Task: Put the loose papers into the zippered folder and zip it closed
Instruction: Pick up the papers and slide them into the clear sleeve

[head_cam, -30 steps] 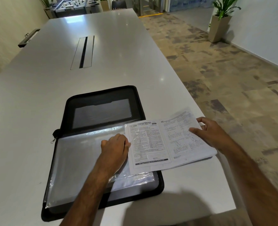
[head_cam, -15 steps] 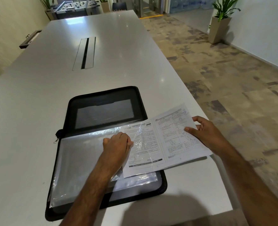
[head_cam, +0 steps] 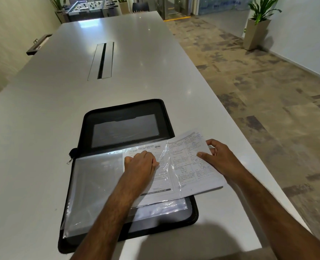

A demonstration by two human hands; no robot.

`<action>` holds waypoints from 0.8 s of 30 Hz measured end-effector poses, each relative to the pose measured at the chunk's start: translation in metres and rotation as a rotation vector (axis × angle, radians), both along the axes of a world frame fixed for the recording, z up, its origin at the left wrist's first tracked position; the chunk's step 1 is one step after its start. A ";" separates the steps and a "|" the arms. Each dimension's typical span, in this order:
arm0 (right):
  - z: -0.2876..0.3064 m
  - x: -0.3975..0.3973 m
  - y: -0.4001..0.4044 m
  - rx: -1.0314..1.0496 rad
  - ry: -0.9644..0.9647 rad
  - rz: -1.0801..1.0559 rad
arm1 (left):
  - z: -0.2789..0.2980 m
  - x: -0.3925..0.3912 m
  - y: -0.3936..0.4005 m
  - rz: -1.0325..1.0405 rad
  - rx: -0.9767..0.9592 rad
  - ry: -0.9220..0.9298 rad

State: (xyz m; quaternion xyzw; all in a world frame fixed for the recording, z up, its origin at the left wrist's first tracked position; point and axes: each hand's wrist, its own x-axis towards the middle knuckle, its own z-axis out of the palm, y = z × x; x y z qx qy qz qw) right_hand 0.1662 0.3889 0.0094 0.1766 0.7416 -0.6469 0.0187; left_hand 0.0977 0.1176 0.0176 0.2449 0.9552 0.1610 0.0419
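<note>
A black zippered folder lies open on the white table, its lid flat toward the far side. Clear plastic sleeves fill its near half. The printed papers sit partly inside the top sleeve, their right half sticking out over the folder's right edge. My left hand pinches the open edge of that sleeve, lifting it over the papers. At the papers' right edge my right hand holds the stack, thumb on top. The zipper pull hangs at the folder's left hinge.
The table's right edge runs close beside the papers, with carpeted floor beyond. A cable slot sits in the middle of the table. A potted plant stands by the far right wall.
The papers have slid left, deeper under the plastic sleeve, pushed by my right hand. My left hand keeps the sleeve edge raised.
</note>
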 end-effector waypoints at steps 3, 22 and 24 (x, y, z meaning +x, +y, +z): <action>0.000 -0.002 -0.009 0.012 -0.022 0.015 | 0.000 -0.001 0.000 0.011 -0.004 -0.012; -0.004 0.002 -0.015 0.035 -0.063 0.077 | -0.002 -0.005 -0.005 -0.024 0.041 -0.026; -0.006 0.000 -0.023 0.030 -0.051 0.083 | -0.003 -0.005 -0.005 -0.029 0.057 -0.013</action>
